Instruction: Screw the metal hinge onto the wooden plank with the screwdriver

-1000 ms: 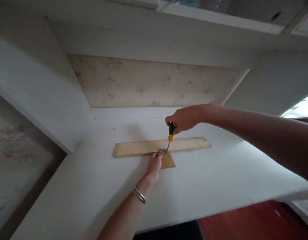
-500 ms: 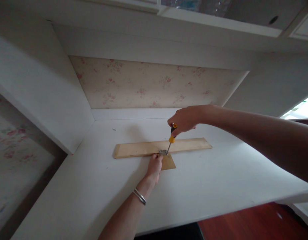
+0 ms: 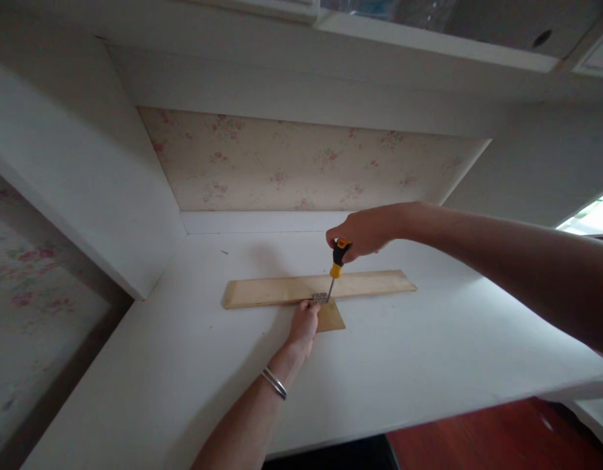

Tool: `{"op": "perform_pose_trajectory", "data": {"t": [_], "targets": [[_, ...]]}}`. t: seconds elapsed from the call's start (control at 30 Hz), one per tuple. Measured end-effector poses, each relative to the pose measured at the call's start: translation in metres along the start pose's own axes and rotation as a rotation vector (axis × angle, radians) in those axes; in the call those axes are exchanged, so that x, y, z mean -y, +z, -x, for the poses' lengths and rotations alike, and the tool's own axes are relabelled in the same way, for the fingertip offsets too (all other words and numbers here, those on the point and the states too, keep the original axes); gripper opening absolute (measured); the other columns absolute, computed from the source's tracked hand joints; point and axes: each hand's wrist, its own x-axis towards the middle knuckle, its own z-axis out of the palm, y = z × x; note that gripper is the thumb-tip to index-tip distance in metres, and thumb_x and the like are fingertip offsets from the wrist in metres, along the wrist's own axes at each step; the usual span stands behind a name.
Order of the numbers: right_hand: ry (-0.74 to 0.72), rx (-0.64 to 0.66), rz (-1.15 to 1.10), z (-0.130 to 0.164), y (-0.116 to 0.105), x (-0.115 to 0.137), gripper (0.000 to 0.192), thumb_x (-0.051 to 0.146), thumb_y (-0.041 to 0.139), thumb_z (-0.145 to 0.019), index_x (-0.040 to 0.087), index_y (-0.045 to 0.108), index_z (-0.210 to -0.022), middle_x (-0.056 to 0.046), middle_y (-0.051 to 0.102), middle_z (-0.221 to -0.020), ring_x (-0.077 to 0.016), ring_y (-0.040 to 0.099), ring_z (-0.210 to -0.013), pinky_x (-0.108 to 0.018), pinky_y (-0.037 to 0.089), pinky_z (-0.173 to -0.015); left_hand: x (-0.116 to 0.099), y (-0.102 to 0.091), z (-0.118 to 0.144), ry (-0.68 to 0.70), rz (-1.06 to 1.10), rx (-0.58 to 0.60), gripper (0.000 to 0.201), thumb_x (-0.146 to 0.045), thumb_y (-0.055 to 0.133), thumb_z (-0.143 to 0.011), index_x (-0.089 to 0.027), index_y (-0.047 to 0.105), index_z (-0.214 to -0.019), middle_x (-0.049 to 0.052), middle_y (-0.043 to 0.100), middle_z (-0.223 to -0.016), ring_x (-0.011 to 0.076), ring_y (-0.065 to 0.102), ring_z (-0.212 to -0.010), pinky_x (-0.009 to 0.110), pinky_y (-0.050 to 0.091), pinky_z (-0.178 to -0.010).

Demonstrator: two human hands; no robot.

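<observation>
My right hand (image 3: 363, 235) is closed around the black-and-yellow handle of a screwdriver (image 3: 337, 256), held upright with a slight tilt. Its tip meets the right end of a small metal hinge (image 3: 320, 297). The hinge lies where a long, pale wooden board (image 3: 267, 290) and a small, square-ish wooden piece (image 3: 331, 317) come together. My left hand (image 3: 303, 323), with two silver bangles at the wrist, pinches the left side of the small piece beside the hinge. Its fingertips partly cover that corner. Any screw under the tip is too small to make out.
Both wooden pieces lie on a white desktop (image 3: 184, 365). A small metal bit (image 3: 224, 252), perhaps a screw, lies behind the long board at left. White side panels and a floral-papered back wall (image 3: 301, 163) enclose the desk, with an overhead shelf (image 3: 438, 42) above.
My right hand's fingers have shifted slightly on the screwdriver handle, showing more of it. The tip stays at the hinge. My left hand and the wooden pieces keep their places; the view moved slightly.
</observation>
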Motion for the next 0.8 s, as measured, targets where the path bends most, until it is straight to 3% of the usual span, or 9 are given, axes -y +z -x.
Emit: {"op": "perform_pose_trajectory", "data": {"t": [0.1,0.23,0.3,0.37,0.47,0.53,0.63,0.73,0.8], "targets": [[0.09,0.049,0.064,-0.001,-0.0005,0.0016,0.053,0.059,0.049,-0.081,0.016,0.063,-0.108,-0.008,0.063,-0.068,-0.0199,0.057,-0.058,-0.034,0.037,-0.058,-0.0009,-0.0001,0.0008,0.015,-0.003,0.0,0.01,-0.024,0.055,-0.073,-0.018,0.059,-0.079,0.001,0.058,-0.073,0.0129,0.049,-0.064,0.023,0.032,-0.058],[-0.023,0.038,0.002,-0.0019,0.0003,0.001,0.06,0.046,0.068,-0.072,0.021,0.051,-0.124,-0.006,0.065,-0.081,-0.0199,0.058,-0.067,-0.032,0.038,-0.061,-0.0019,-0.0005,0.0017,0.023,0.0,0.025,0.013,-0.025,0.055,-0.073,-0.018,0.06,-0.083,0.001,0.06,-0.076,0.0141,0.051,-0.069,0.024,0.035,-0.061],[-0.006,0.095,0.012,-0.0018,0.0006,0.0008,0.047,0.048,0.063,-0.076,0.018,0.059,-0.113,-0.007,0.064,-0.077,-0.0192,0.058,-0.064,-0.032,0.038,-0.062,-0.0019,-0.0006,0.0016,0.01,-0.003,0.026,0.014,-0.026,0.056,-0.073,-0.018,0.06,-0.084,0.002,0.061,-0.078,0.0148,0.052,-0.071,0.024,0.035,-0.062],[0.08,0.117,0.019,-0.0009,0.0002,0.002,0.05,0.057,0.052,-0.081,0.014,0.062,-0.106,-0.009,0.064,-0.073,-0.0192,0.057,-0.059,-0.033,0.038,-0.06,-0.0015,-0.0007,0.001,-0.005,-0.006,0.014,0.015,-0.027,0.057,-0.073,-0.018,0.06,-0.085,0.003,0.062,-0.08,0.0154,0.053,-0.073,0.024,0.036,-0.062],[0.067,0.101,-0.005,0.0014,-0.0009,0.0054,0.056,0.053,0.062,-0.074,0.018,0.056,-0.118,-0.008,0.065,-0.082,-0.0171,0.057,-0.058,-0.03,0.038,-0.057,-0.0002,-0.001,0.0001,-0.009,-0.006,0.02,0.017,-0.03,0.059,-0.073,-0.019,0.061,-0.086,0.003,0.063,-0.081,0.0163,0.054,-0.074,0.024,0.037,-0.063],[0.042,0.113,0.023,0.0027,-0.0015,0.0076,0.051,0.049,0.064,-0.073,0.019,0.058,-0.114,-0.006,0.065,-0.081,-0.0159,0.056,-0.056,-0.03,0.038,-0.057,0.0005,-0.0012,0.0,-0.006,-0.003,0.031,0.017,-0.03,0.059,-0.073,-0.018,0.061,-0.086,0.003,0.063,-0.081,0.0163,0.054,-0.074,0.024,0.037,-0.062],[0.083,0.114,0.068,0.0033,-0.0017,0.0091,0.051,0.058,0.049,-0.081,0.013,0.064,-0.101,-0.008,0.064,-0.07,-0.0178,0.056,-0.054,-0.032,0.038,-0.057,0.0005,-0.0012,0.0005,-0.013,0.004,0.031,0.017,-0.028,0.057,-0.073,-0.018,0.06,-0.086,0.003,0.063,-0.081,0.0155,0.054,-0.071,0.024,0.036,-0.061],[-0.012,0.058,0.022,0.0025,-0.0008,0.0086,0.056,0.052,0.061,-0.074,0.017,0.056,-0.117,-0.007,0.065,-0.08,-0.018,0.058,-0.06,-0.03,0.038,-0.058,-0.0001,-0.001,0.001,-0.019,0.015,0.032,0.017,-0.028,0.057,-0.074,-0.018,0.061,-0.087,0.003,0.064,-0.084,0.0156,0.055,-0.073,0.025,0.037,-0.062],[-0.024,0.075,0.044,0.0018,-0.0003,0.0087,0.053,0.05,0.063,-0.073,0.018,0.058,-0.115,-0.007,0.065,-0.078,-0.0188,0.058,-0.062,-0.031,0.038,-0.059,-0.0001,-0.0009,0.0009,-0.016,0.015,0.037,0.018,-0.028,0.058,-0.073,-0.018,0.061,-0.088,0.004,0.064,-0.085,0.0163,0.056,-0.075,0.025,0.038,-0.064]]}}
